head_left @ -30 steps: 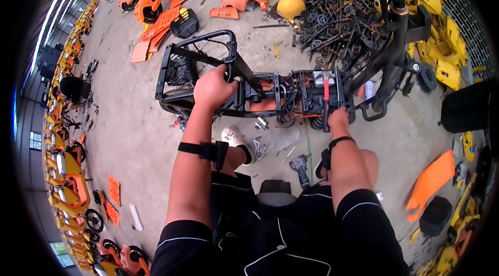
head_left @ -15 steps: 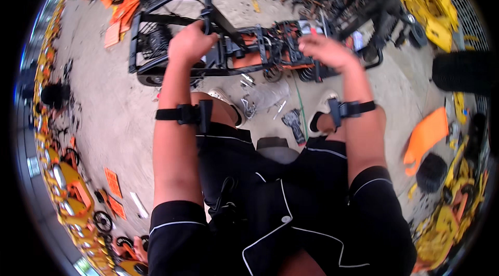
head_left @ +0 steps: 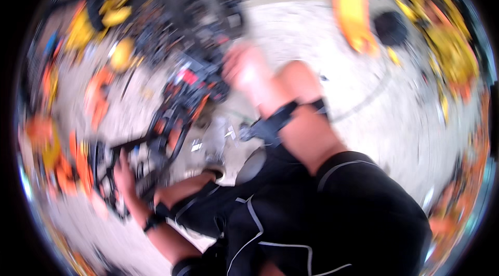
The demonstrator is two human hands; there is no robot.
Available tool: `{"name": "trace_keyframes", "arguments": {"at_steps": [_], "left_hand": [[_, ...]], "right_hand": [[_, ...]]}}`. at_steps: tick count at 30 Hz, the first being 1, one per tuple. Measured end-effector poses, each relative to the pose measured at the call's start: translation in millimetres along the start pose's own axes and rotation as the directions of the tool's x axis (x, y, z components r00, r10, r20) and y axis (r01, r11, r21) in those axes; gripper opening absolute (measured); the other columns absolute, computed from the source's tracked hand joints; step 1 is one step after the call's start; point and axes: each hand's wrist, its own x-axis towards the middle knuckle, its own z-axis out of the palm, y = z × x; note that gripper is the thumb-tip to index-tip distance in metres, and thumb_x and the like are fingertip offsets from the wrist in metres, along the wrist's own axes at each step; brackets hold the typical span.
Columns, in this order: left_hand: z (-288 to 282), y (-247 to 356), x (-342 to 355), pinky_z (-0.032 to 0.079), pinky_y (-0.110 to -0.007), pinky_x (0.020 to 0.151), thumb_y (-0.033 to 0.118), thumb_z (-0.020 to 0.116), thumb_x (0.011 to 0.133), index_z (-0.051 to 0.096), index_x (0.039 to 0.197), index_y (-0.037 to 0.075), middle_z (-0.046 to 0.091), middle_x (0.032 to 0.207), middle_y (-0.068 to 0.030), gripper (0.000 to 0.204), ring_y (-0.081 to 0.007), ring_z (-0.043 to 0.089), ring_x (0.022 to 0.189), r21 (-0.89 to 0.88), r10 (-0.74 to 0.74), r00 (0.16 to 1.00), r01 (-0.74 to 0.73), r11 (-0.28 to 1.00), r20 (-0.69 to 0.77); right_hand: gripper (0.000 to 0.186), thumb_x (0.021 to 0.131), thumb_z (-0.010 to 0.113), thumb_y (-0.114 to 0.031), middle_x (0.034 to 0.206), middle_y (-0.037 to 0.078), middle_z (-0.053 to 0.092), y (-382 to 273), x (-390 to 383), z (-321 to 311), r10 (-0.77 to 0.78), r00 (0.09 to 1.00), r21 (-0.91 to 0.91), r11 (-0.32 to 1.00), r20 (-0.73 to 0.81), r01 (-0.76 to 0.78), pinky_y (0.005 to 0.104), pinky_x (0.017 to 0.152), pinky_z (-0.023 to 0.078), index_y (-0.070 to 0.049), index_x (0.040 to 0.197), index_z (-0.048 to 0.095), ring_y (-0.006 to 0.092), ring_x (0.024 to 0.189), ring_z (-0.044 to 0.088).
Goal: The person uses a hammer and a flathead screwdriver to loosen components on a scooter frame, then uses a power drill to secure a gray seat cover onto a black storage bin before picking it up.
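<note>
The right hand (head_left: 243, 67) has shifted beside the front of the black tubular metal frame (head_left: 157, 147) on the pale concrete floor (head_left: 291, 21); the left hand (head_left: 125, 176) is at its rear. Blur hides both grips. Seemingly repositioning, this calls for steady support.

Black short-sleeved top (head_left: 379, 208) with pale piping (head_left: 286, 245), apparently fabric forearm straps (head_left: 278, 121).

Orange panel (head_left: 351, 13) is lying on the floor (head_left: 395, 120), black round object (head_left: 391, 28) sitting just beside it. Yellow parts (head_left: 451, 60) are cluttering the right side. Dark scrap heap (head_left: 148, 34) is lying upper left, blurred, yellow dome (head_left: 121, 56) resting near it, orange curved piece (head_left: 97, 96) lying near the dome.
</note>
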Motion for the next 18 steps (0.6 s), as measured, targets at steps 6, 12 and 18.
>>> {"name": "trace_keyframes", "arguments": {"at_steps": [6, 12, 18], "left_hand": [[-16, -26, -16, 0.048, -0.048, 0.090, 0.068, 0.044, 0.097, 0.066, 0.115, -0.011, 0.068, 0.108, -0.0302, 0.085, -0.0432, 0.064, 0.100, 0.213, -0.108, 0.992, 0.121, 0.970, -0.073], [-12, 8, -11, 0.048, -0.049, 0.093, 0.065, 0.045, 0.098, 0.062, 0.123, -0.012, 0.066, 0.114, -0.0342, 0.083, -0.0463, 0.064, 0.108, 0.307, -0.084, 0.994, 0.099, 0.947, -0.063], [-12, -6, -18, 0.050, -0.040, 0.080, 0.058, 0.056, 0.096, 0.064, 0.105, -0.011, 0.068, 0.088, -0.0186, 0.070, -0.0262, 0.064, 0.083, 0.093, -0.043, 0.999, 0.046, 0.995, -0.033]], "right_hand": [[0.014, 0.084, 0.060, -0.014, 0.068, 0.010, 0.063, 134, -67, 18, -0.166, 0.868, -0.822, 0.443, -0.468, -0.358, 0.0349, 0.050, 0.045, 0.000, 0.083, 0.064, 0.0217, 0.054, 0.057], [0.021, 0.084, 0.061, -0.021, 0.091, 0.018, 0.072, 169, -59, 12, -0.267, 0.962, -0.943, -0.304, -0.055, -0.138, 0.0429, 0.076, 0.055, -0.003, 0.085, 0.071, 0.0336, 0.087, 0.069], [0.020, 0.078, 0.063, -0.019, 0.091, 0.020, 0.073, 168, -87, -61, 0.292, 0.944, -0.517, -0.838, -0.152, 0.175, 0.0478, 0.075, 0.057, -0.008, 0.087, 0.077, 0.0366, 0.088, 0.072]]}}
